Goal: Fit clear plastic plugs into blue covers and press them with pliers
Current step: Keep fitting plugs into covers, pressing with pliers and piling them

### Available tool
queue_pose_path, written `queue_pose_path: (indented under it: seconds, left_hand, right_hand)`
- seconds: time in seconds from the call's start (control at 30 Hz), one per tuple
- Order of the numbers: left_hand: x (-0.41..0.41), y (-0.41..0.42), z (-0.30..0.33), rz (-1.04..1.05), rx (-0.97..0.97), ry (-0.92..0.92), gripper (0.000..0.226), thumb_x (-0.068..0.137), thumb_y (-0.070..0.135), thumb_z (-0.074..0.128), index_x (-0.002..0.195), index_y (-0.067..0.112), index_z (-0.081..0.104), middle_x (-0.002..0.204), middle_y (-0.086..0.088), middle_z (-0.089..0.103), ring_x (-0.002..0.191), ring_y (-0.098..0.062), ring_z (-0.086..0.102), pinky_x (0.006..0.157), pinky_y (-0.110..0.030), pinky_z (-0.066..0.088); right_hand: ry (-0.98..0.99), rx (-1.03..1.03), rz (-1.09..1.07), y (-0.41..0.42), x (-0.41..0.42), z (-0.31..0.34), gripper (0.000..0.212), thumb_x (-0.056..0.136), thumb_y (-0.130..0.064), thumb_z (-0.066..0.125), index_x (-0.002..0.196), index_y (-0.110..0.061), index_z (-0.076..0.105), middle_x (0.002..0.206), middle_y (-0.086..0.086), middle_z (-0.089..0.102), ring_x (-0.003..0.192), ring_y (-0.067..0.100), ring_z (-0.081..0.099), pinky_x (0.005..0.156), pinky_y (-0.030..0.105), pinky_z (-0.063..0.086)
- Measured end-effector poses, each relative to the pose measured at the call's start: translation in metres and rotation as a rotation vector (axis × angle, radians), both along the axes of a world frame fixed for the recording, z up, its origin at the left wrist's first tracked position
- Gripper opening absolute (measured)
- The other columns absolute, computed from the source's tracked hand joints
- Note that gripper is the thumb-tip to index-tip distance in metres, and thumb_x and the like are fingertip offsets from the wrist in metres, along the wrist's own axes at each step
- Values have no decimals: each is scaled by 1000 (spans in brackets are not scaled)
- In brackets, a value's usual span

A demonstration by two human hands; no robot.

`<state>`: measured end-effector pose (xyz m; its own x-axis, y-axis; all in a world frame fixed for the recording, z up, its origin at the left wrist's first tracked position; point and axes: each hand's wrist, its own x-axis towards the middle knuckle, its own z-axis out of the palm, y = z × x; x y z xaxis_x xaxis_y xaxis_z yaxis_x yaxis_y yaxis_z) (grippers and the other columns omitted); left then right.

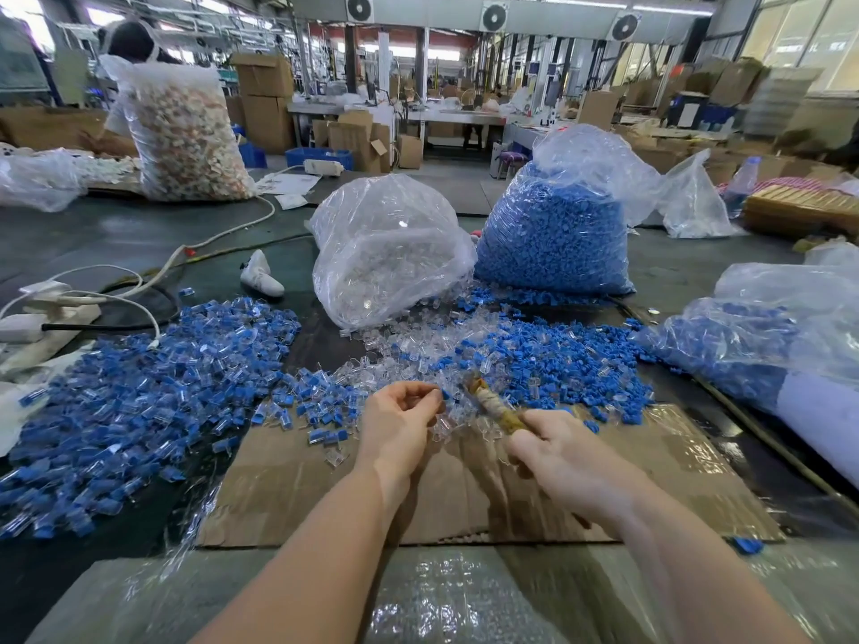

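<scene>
Factory floor, bulk assembly area. Big open hall with ceiling fans (494, 16), stacked cardboard boxes (266, 100) and long work desks (418, 114) at the back. Clear sacks of blue covers (553, 234) and clear plugs (381, 258) sit among loose part heaps on flattened cardboard (297, 485).

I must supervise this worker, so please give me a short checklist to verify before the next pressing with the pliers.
1. Pliers held in right hand: ok.
2. Piece pinched in left hand: cannot tell, fingers hide it.
3. Loose clear plugs lying in front of the hands: ok.
4. Loose blue covers lying in front of the hands: ok.
5. Pliers nose on the piece: not ok, apart from the left hand.
6. Finished pile set to the left: ok.
</scene>
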<state>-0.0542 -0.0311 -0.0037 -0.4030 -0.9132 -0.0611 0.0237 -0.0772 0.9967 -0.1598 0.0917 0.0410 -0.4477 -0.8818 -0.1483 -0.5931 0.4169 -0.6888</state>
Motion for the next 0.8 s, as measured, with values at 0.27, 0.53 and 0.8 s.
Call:
queue_pose_path:
  seconds: [0.27,0.53,0.8]
  left_hand:
    - [3,-7,2,38,-22,-81,9,86,8,63,81,15,67,70,-2,65,60,-10,56,50,-19,46]
    - [5,-6,8,35,-1,-84,10,86,8,64,79,15,65,69,-5,63,51,-9,51,46,-18,43]
    - [5,-8,15,1,84,-39,7,87,3,60,83,7,65,71,-9,62,54,-13,52,53,-24,44]
  right_hand:
    - [-230,49,79,0,10,9,19,93,-19,41,78,-12,51,79,5,50,75,19,50,66,31,33]
    - [-232,61,121,2,11,14,16,95,-19,39,91,-10,51,87,8,50,80,19,51,69,31,36]
    - [-257,53,134,1,9,15,15,94,-18,41,80,-13,45,84,9,48,80,21,49,68,34,34]
